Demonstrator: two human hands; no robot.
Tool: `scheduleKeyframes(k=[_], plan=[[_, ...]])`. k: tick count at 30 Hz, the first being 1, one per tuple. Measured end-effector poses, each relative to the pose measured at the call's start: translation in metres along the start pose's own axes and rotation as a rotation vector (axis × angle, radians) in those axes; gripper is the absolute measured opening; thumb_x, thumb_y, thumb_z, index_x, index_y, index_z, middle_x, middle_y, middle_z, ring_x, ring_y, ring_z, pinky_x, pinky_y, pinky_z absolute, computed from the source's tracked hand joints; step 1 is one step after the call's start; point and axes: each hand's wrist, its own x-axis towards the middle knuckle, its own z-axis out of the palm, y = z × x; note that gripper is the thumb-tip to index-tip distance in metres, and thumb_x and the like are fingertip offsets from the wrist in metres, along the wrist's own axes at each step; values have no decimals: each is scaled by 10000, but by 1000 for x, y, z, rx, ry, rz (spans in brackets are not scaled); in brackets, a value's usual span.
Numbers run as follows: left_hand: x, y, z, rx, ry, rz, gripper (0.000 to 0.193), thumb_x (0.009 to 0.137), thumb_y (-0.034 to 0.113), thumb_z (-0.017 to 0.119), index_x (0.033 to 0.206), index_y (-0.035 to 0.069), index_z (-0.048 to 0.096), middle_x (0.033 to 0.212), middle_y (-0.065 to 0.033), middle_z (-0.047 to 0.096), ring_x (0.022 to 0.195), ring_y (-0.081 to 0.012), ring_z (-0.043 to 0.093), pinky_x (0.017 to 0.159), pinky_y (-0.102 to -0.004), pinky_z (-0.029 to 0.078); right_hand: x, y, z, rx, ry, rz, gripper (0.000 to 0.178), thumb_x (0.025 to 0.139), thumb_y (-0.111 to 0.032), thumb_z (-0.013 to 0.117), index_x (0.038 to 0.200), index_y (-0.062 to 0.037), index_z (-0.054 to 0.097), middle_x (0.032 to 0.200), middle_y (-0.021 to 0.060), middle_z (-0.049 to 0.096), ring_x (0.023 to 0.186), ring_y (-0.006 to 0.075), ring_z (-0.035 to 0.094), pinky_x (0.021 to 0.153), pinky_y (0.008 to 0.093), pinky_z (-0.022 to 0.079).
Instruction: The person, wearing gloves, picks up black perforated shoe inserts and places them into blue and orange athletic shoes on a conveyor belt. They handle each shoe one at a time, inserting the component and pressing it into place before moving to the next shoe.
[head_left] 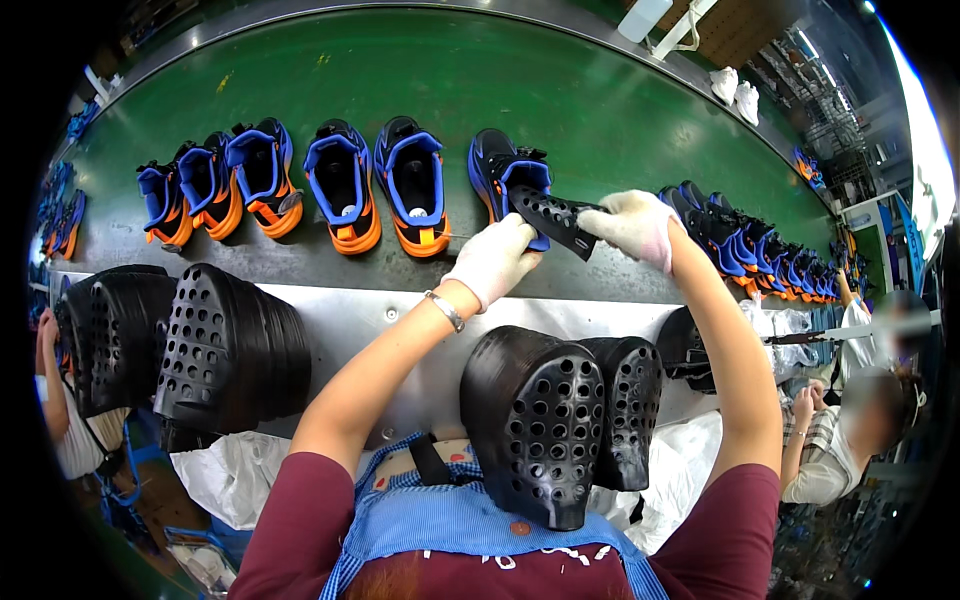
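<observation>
A black running shoe with blue lining and orange trim (pixel 488 168) stands on the green table, its opening toward me. My left hand (pixel 492 262), in a white glove, is closed on its heel edge. In my right hand (pixel 635 230), also gloved, is the heel end of a black perforated insole (pixel 555 220). The insole's front part lies in the shoe opening, while its heel sticks out to the right, tilted. What my left fingertips press on is partly hidden.
Several similar shoes (pixel 410 190) stand to the left on the green table (pixel 500 70); a long row (pixel 755 245) runs off to the right. Stacks of black perforated insoles (pixel 540 430) sit close to me, with more stacks (pixel 235 350) at left. Other people (pixel 850 440) work at right and far left.
</observation>
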Motion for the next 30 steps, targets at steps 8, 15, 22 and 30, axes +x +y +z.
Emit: scheduleKeyframes(k=[8,15,22,30], plan=[[12,-8,0,57,-191,-101,278,855,318,631,949,60,679,976,-152,641,918,-338,637,813,-430,520,76,-40,37,-122,-46,2,484,847,-394,543,959,58,676,788,187,703,735,271,706,704,353,561],[33,-25,3,197,-451,-228,343,855,407,565,910,98,704,903,-166,701,860,-336,675,782,-425,537,115,-84,73,5,-54,182,438,910,-390,552,1226,-99,637,1254,121,639,1100,305,645,877,417,563],[41,-16,-1,243,-404,-246,347,879,408,520,822,117,701,609,-83,672,553,-214,681,619,-354,559,130,-76,73,-182,12,31,339,877,-287,617,1155,-103,675,1198,137,665,1077,300,660,876,415,564],[39,-8,-3,142,-499,-358,345,844,363,553,747,46,649,703,-132,663,697,-296,663,698,-418,531,72,1,8,-30,-88,-83,501,881,-461,531,1174,-79,672,1051,112,714,956,240,674,887,333,514]])
